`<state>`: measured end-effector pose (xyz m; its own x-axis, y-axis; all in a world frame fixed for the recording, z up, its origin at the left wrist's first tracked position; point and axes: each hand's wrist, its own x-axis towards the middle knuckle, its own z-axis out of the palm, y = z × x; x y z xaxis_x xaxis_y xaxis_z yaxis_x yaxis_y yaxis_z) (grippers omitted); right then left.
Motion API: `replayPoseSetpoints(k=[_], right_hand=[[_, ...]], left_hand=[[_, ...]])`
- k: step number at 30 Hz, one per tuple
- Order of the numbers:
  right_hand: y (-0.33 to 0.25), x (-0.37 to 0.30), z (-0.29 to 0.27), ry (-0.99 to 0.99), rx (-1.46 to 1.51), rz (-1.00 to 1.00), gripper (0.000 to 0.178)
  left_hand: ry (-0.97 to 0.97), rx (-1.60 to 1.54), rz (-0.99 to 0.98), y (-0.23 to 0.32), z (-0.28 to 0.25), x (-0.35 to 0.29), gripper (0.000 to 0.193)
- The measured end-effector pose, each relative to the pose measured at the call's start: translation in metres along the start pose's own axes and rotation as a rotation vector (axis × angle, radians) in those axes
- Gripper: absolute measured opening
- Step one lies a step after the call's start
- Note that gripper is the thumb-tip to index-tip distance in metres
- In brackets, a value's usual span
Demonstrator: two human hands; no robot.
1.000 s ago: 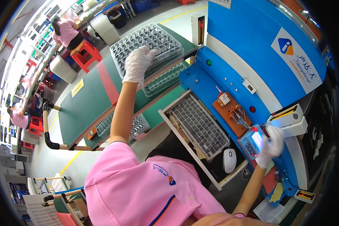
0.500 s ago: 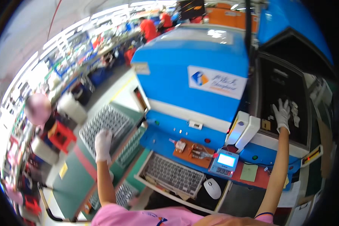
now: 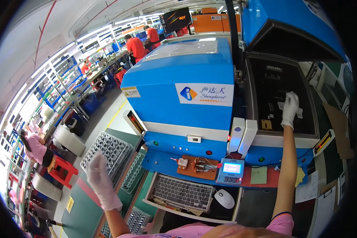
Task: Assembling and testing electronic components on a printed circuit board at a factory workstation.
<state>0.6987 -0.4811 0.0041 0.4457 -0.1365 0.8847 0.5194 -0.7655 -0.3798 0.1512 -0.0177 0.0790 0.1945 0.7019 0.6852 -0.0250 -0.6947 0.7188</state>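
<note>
My left hand (image 3: 102, 184), in a white glove, is raised over the near edge of a clear plastic tray (image 3: 107, 152) with many pockets. Its fingers look stretched out and slightly blurred, and I see nothing between them. My right hand (image 3: 290, 110), also gloved, is inside the open blue test box at the right. Its fingers are curled down at some small white parts (image 3: 299, 113) on the black bed (image 3: 261, 85); the fingertips and anything they pinch are hidden. A small yellowish block (image 3: 266, 124) lies near that hand.
A closed blue machine (image 3: 178, 75) stands in the middle. Before it are a small lit-screen meter (image 3: 231, 170), a keyboard (image 3: 182, 191) and a white mouse (image 3: 224, 198). More pocketed trays (image 3: 135, 170) lie below at left. A raised blue lid (image 3: 293, 29) overhangs the right box. Other people work farther back.
My left hand has come off the tray toward me, its fingers straightening. My right hand, spread before, has curled its fingers over the white parts. The head view has shifted.
</note>
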Motion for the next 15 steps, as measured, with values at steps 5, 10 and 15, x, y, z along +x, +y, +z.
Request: replayPoseSetpoints(k=[5, 10, 15], right_hand=[[-0.187, -0.101, -0.102, 0.032, 0.621, 0.088, 0.029], [-0.309, -0.146, -0.17, -1.01, 0.699, -1.03, 0.019], [-0.328, -0.174, -0.171, -0.688, 0.91, -1.007, 0.018]], left_hand=[[-0.688, -0.432, -0.535, 0.052, 0.042, -0.072, 0.03], [-1.212, -0.731, -1.015, 0.037, 0.083, -0.13, 0.042], [-1.265, -1.094, -1.34, 0.025, 0.085, -0.151, 0.039]])
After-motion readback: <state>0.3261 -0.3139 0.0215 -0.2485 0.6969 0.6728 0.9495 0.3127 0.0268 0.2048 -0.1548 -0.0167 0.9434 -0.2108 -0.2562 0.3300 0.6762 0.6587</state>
